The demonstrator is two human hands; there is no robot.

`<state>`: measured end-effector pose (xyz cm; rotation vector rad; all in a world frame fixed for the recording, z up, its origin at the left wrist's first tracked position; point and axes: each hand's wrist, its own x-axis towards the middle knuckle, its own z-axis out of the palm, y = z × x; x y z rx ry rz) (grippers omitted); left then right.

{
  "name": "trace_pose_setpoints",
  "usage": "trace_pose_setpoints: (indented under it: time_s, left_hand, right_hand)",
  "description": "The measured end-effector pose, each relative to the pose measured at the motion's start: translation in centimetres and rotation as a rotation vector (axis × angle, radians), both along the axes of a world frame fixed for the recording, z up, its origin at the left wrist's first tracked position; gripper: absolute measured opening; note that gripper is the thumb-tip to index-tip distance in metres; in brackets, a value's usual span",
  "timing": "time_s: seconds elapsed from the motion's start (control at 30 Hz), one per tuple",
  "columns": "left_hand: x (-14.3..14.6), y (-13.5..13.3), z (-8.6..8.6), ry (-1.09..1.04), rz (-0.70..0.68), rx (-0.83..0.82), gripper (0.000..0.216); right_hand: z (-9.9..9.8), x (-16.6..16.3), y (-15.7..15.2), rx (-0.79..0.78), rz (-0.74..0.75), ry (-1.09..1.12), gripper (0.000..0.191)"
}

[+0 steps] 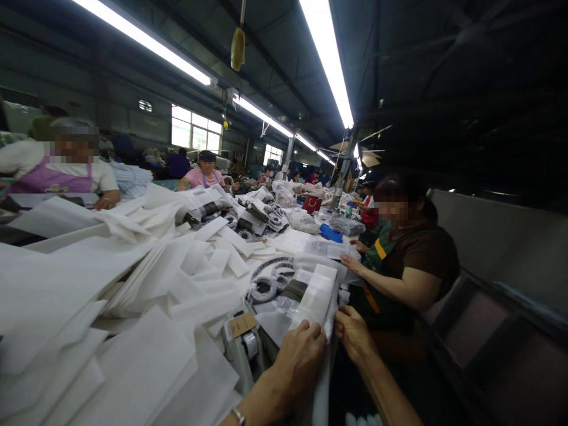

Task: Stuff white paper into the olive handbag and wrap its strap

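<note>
At the table's near right edge, my left hand (pixel 305 352) has its fingers curled on the lower end of a folded white sheet (pixel 316 293), which looks like thin foam or paper. My right hand (pixel 354 332) is beside it, with thumb and fingers pinched at the edge of thin translucent wrapping (pixel 331 313). What exactly lies between those fingertips is partly hidden. Just beyond are grey coiled rings (pixel 262 289) and a dark olive piece (pixel 294 290) under clear plastic. A brown tag (pixel 242 325) rests on a grey-green strapped item left of my hands.
Overlapping white sheets (pixel 146 355) cover the table's left side. A co-worker (pixel 417 260) sits close on the right, hands on a wrapped packet. Other people work across the table. A blue object (pixel 331 233) and a red bag (pixel 311 204) are farther back.
</note>
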<state>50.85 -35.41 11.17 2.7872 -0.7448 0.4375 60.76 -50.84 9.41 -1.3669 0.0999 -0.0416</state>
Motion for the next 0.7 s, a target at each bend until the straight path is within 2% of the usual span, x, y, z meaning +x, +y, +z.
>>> trace_pose_setpoints:
  time_s: [0.13, 0.23, 0.5, 0.6, 0.7]
  left_hand:
    - [-0.2, -0.3, -0.2, 0.006, -0.003, 0.008, 0.013]
    - [-0.3, -0.3, -0.1, 0.012, 0.009, -0.002, 0.015]
    - [-0.4, 1.1, 0.4, -0.008, 0.048, -0.04, 0.018]
    - [-0.8, 1.9, -0.6, -0.124, 0.007, -0.034, 0.029]
    - [-1.3, 2.6, -2.4, -0.304, -0.089, -0.007, 0.04]
  right_hand:
    - [0.0, 1.4, -0.3, 0.032, -0.095, -0.04, 0.037]
    - [0.5, 1.6, -1.1, 0.021, -0.088, -0.033, 0.038]
    - [-0.2, -2.8, -2.4, 0.044, -0.033, -0.027, 0.049]
    - [-0.5, -3.4, -3.5, 0.071, -0.063, -0.023, 0.048]
    - [-0.1, -2.2, -4.7, 0.1, -0.082, -0.057, 0.05]
